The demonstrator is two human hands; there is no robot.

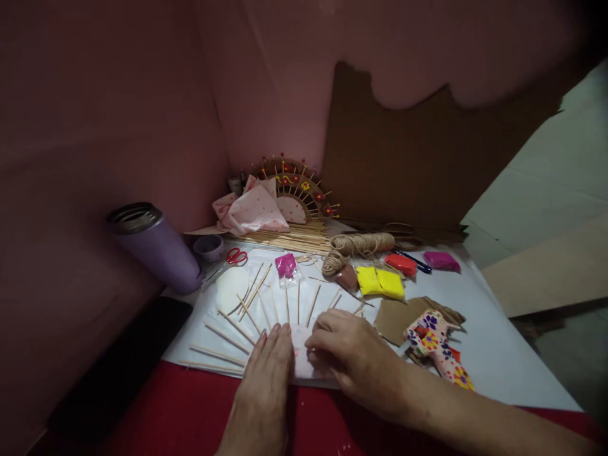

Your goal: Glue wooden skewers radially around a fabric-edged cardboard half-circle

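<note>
A half-round piece of pale pink patterned fabric (300, 354) lies at the front of the white sheet, with thin wooden sticks (287, 301) fanning out from beneath it. My left hand (270, 361) rests flat on the fabric's left part, fingers stretched out together. Over its right part, my right hand (346, 348) has its fingers bent and drawn together against the fabric; whatever is between the fingertips is hidden. Just right of that hand are a torn piece of brown cardboard (396, 320) and a flower-patterned glue gun (439, 345).
Behind stand a decorated stick fan (308, 190), folded pink cloth (261, 206) and cardboard (403, 158). A twine roll (365, 242), yellow clay packs (380, 282), a magenta pack (285, 265) and red-handled scissors (236, 256) lie across the middle. A purple tumbler (161, 250) leans at left.
</note>
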